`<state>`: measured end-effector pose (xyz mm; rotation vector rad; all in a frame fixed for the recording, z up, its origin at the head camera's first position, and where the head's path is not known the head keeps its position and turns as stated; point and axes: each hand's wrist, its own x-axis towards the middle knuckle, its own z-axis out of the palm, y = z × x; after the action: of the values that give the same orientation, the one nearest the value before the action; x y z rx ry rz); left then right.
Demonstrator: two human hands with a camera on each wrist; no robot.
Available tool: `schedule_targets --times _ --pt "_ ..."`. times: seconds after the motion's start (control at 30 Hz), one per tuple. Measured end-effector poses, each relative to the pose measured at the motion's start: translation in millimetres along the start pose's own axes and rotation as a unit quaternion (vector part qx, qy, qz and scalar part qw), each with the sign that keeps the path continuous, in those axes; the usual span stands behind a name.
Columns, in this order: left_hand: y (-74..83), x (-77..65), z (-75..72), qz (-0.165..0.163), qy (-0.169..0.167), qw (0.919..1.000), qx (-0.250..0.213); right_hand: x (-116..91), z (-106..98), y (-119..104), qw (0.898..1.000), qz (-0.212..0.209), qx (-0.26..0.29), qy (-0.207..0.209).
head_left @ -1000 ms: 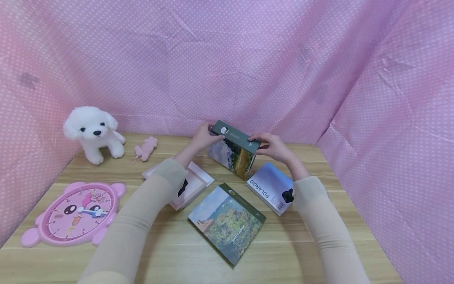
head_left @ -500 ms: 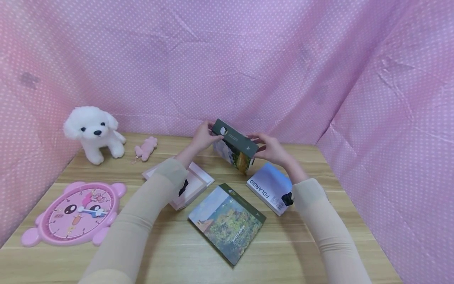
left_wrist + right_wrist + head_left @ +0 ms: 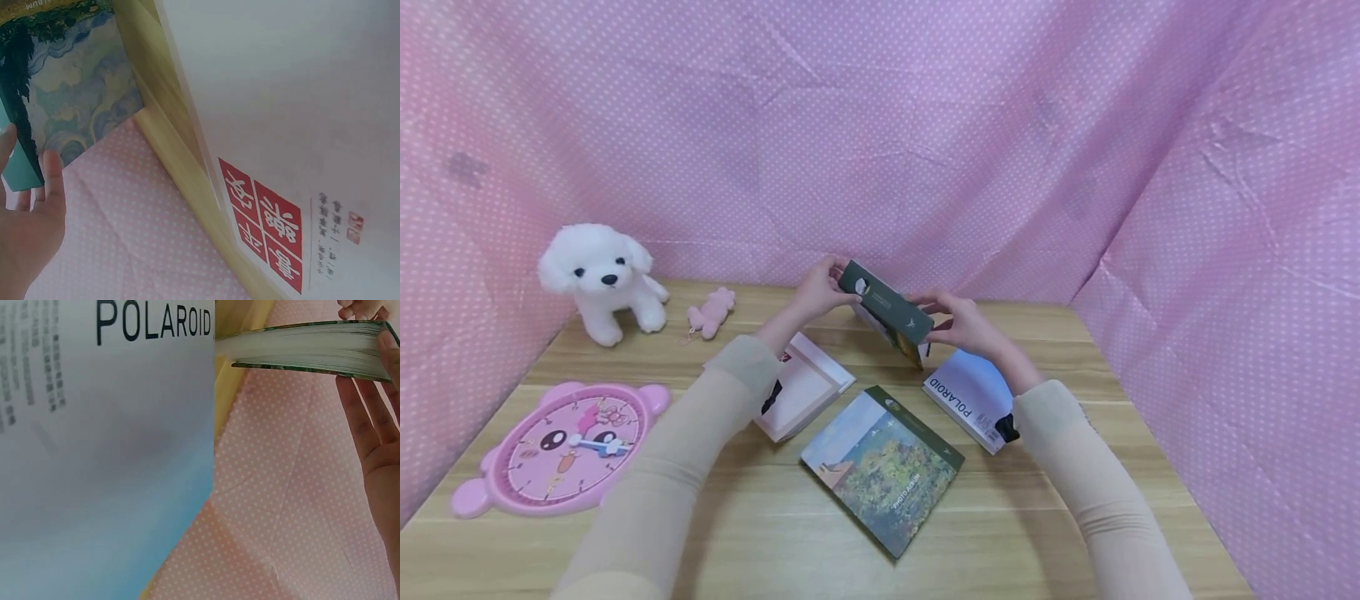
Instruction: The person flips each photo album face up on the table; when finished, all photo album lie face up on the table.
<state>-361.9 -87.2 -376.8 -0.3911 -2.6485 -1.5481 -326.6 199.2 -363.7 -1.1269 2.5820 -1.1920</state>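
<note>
A photo album (image 3: pixel 886 304) with a dark green spine and painted cover stands on edge, spine up, near the back of the table. My left hand (image 3: pixel 818 292) grips its left end, thumb on the spine side. On the right end, my right hand (image 3: pixel 962 323) holds it between thumb and fingers. The left wrist view shows the swirled painted cover (image 3: pixel 81 94); in the right wrist view the page edges (image 3: pixel 312 350) lie between the two covers. Whether its lower edge touches the table is unclear. A second photo album (image 3: pixel 887 467) lies flat in front.
A blue-white box marked POLAROID (image 3: pixel 970 396) lies right of the albums. Partly under my left forearm is a white box (image 3: pixel 808 387). Leftward are a pink clock (image 3: pixel 568 450), a white plush dog (image 3: pixel 598 275) and a small pink plush (image 3: pixel 711 312). Pink dotted cloth (image 3: pixel 880 150) hangs behind.
Both hands have shifted slightly left with the album, and its spine has tipped so less of the front cover shows. My right fingers have slid toward the spine's end. The flat album stays put.
</note>
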Motion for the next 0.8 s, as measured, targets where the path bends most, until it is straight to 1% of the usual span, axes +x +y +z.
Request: schedule_targets --times 0.17,0.2,0.27,0.4,0.43,0.53,0.63,0.8 --pt "-4.0 -2.6 -5.3 0.004 -0.024 0.9997 -0.010 -3.6 4.0 -0.2 1.000 0.003 -0.001 0.003" --pt "-4.8 -2.8 -6.2 0.007 -0.027 0.9996 -0.010 -4.8 4.6 -4.1 1.000 0.004 -0.006 0.004" --pt "-6.4 -3.4 -8.0 0.018 -0.032 0.9992 -0.013 -5.9 5.8 -4.1 1.000 0.001 -0.015 0.008" --pt "-9.2 -5.7 -13.4 0.034 -0.046 0.9984 -0.001 -8.3 9.5 -4.6 0.999 -0.012 -0.033 0.019" --pt "-9.5 -6.8 -14.8 0.035 -0.050 0.9982 0.004 -8.1 10.9 -0.5 0.999 -0.019 -0.034 0.021" --pt "-10.4 -10.3 -18.0 0.031 -0.062 0.9975 0.012 -8.9 15.7 0.0 0.998 -0.044 -0.041 0.025" --pt "-11.8 -13.7 -19.6 0.025 -0.068 0.9972 0.015 -8.4 20.0 1.7 0.996 -0.067 -0.052 0.017" --pt "-17.5 -17.7 -20.1 0.015 -0.072 0.9970 0.024 -7.0 24.9 7.4 0.994 -0.085 -0.066 0.001"
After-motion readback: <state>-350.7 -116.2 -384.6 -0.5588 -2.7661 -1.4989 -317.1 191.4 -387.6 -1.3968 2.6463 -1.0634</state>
